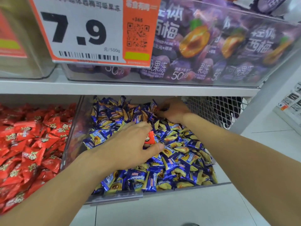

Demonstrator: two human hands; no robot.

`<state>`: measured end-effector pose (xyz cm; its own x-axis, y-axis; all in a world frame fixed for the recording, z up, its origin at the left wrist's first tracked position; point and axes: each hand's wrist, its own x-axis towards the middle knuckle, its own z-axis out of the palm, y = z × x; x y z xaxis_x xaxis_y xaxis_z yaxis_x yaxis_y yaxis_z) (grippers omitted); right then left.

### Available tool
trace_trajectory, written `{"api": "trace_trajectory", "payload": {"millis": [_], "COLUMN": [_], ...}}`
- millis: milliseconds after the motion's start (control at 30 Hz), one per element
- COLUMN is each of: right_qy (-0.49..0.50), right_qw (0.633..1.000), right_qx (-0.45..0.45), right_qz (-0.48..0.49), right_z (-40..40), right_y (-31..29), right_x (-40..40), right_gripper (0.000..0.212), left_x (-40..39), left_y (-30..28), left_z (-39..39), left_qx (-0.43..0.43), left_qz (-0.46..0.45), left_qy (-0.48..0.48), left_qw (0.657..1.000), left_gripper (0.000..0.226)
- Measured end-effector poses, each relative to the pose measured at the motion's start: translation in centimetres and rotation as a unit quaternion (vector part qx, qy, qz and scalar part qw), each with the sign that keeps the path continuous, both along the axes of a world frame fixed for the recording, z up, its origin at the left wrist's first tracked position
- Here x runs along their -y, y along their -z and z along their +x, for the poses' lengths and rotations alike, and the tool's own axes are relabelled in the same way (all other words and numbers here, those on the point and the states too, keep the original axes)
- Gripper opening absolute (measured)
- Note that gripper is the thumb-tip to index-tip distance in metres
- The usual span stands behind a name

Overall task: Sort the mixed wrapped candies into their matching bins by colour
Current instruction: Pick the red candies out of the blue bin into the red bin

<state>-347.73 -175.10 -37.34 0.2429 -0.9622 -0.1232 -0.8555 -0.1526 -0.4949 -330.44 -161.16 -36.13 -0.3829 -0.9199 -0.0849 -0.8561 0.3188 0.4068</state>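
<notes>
A clear bin (73, 128) holds a heap of blue-and-yellow wrapped candies (179, 160). My left hand (130, 144) lies over the middle of that heap, its fingers and thumb curled round a red wrapped candy (149, 138). My right hand (172, 110) reaches to the back of the same bin, fingers curled down among the blue candies, seemingly pinching something small and dark. The bin to the left is full of red wrapped candies (32, 144).
A white shelf board (114, 88) runs just above the bins. On it stand a clear bin of purple jelly packs (211, 46) and an orange price tag (91, 30). A wire mesh basket (211, 110) sits at the right; white floor tiles lie below.
</notes>
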Motion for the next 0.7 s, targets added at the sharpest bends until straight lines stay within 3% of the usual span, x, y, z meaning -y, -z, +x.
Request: {"api": "trace_trajectory", "payload": {"millis": [67, 200, 267, 400, 467, 533, 600, 700], "right_qy": [0.017, 0.076, 0.089, 0.087, 0.061, 0.013, -0.047, -0.084], "right_qw": [0.999, 0.992, 0.984, 0.932, 0.910, 0.906, 0.914, 0.921], "right_qx": [0.028, 0.084, 0.134, 0.348, 0.393, 0.397, 0.376, 0.359], "right_qz": [-0.015, -0.051, -0.075, 0.049, 0.115, 0.146, 0.144, 0.127], "right_z": [-0.4, -0.9, -1.3, -1.4, -0.4, 1.4, 4.1, 9.2], "right_y": [-0.2, -1.4, -2.9, -6.4, -7.4, -7.9, -8.2, -8.3], "right_x": [-0.3, -1.4, -3.1, -8.2, -10.9, -13.3, -15.6, -18.2], "right_gripper": [0.012, 0.016, 0.012, 0.006, 0.011, 0.018, 0.021, 0.022], "left_x": [-0.2, -0.7, -1.0, -2.4, -3.9, -6.0, -7.8, -10.2], "left_y": [-0.2, -1.0, -1.4, -3.5, -4.6, -5.6, -6.2, -6.2], "left_z": [-0.1, -0.1, 0.1, 1.7, 3.2, 5.5, 8.6, 13.6], "left_qx": [-0.003, -0.094, -0.144, -0.197, -0.244, -0.304, -0.299, -0.169], "left_qz": [-0.001, -0.020, -0.086, -0.179, -0.162, -0.113, -0.107, -0.141], "left_qy": [0.003, -0.042, -0.057, -0.092, -0.116, -0.144, -0.186, -0.278], "left_qw": [1.000, 0.994, 0.984, 0.960, 0.949, 0.935, 0.930, 0.935], "left_gripper": [0.089, 0.052, 0.038, 0.021, 0.008, 0.014, 0.017, 0.018]}}
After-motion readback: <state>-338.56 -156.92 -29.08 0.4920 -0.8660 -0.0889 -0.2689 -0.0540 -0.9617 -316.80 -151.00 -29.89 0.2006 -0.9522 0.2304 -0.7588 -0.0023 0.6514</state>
